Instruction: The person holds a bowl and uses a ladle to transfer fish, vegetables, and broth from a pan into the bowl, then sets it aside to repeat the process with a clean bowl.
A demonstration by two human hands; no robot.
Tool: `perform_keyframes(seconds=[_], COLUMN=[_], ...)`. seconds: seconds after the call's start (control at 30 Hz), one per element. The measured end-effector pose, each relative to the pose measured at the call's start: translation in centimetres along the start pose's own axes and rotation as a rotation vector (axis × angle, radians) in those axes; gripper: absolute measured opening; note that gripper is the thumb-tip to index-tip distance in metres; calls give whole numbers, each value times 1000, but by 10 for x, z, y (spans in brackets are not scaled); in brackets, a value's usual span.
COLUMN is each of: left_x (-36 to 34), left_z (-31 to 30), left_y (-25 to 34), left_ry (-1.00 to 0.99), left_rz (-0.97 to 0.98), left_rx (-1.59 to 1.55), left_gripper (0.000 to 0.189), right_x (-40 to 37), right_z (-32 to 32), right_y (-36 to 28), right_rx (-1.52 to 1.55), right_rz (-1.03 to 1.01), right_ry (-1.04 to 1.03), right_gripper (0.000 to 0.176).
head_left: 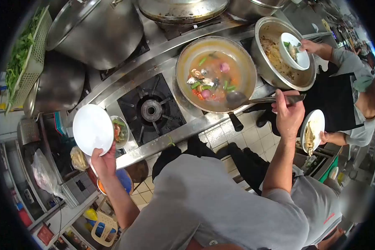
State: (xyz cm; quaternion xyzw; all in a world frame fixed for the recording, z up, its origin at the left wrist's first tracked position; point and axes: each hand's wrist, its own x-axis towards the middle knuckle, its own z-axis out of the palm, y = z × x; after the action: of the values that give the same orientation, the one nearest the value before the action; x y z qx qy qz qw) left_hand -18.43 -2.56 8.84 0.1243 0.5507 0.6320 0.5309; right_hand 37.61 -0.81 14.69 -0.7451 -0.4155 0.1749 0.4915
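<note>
My left hand [104,161] grips the lower rim of a white plate [91,128], held tilted beside the stove's edge. My right hand [288,114] is closed on the long handle of a metal ladle [237,99], whose bowl rests at the near rim of a wok [183,62]. The wok holds orange broth with green beans, onion pieces and seafood. A small bowl of mixed food [121,132] sits on the steel ledge just behind the plate.
An unlit burner [151,110] lies between plate and wok. Large pots [100,33] stand behind. At right another person holds a white bowl [296,52] over a pan of rice [275,62] and a plate of food [312,135]. A basket of greens [25,54] sits at left.
</note>
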Motion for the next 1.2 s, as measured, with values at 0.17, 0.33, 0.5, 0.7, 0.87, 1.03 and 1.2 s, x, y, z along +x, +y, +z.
perform_keyframes(seconds=[0.17, 0.33, 0.5, 0.7, 0.87, 1.03, 1.2], left_x=[18, 60, 63, 57, 56, 67, 65], left_z=[21, 6, 8, 6, 2, -12, -10], left_y=[-20, -12, 5, 19, 32, 39, 46], left_ry=[-20, -154, -151, -158, -136, -171, -108], left_rz=[-106, -179, -129, -161, -129, -165, -145], left_rx=[28, 59, 75, 48, 94, 94, 122], left_gripper=[70, 68, 69, 73, 67, 62, 60], right_x=[-33, -40, -41, -43, -48, -45, -52], right_z=[20, 58, 87, 115, 88, 86, 95], right_y=[40, 74, 113, 111, 118, 150, 159], right_rx=[177, 153, 22, 106, 149, 262, 578], right_rz=[-64, -89, -116, -93, -108, -16, 99], right_ry=[76, 234, 196, 297, 280, 234, 308], right_gripper=[14, 12, 12, 14, 15, 13, 12])
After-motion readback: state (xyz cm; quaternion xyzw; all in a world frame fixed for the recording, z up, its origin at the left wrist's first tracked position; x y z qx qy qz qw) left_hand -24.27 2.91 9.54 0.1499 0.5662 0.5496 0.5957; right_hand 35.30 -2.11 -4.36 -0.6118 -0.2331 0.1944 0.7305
